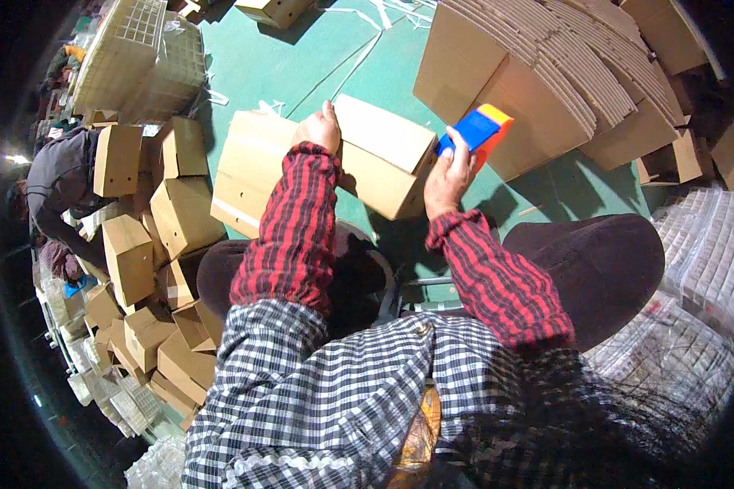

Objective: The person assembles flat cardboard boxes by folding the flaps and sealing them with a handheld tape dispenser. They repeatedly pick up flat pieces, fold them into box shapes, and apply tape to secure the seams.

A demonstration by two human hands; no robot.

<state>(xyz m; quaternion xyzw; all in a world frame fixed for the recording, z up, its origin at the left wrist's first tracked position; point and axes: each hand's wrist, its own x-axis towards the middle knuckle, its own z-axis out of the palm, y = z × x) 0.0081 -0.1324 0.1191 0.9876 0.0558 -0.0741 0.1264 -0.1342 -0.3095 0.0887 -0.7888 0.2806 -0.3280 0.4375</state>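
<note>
Between my hands is a closed cardboard box (382, 162), its top flaps meeting along a seam. My left hand (318, 129) grips the box's left end, thumb up along the edge, with its fingers partly hidden. In my right hand (449, 180) is a blue and orange hand-held tape dispenser (474, 131), held at the box's right end. Whether the dispenser touches the cardboard cannot be made out. Another closed cardboard box (248, 165) stands just left of my left forearm, with a pale strip along its lower edge.
Flattened cardboard sheets (526, 79) lean in a stack at the right front. Many made-up boxes (177, 214) are piled on the left, where a co-worker (61, 177) bends over. White plastic crates (122, 61) stand beyond. Loose strips (367, 52) lie on the green floor (269, 61).
</note>
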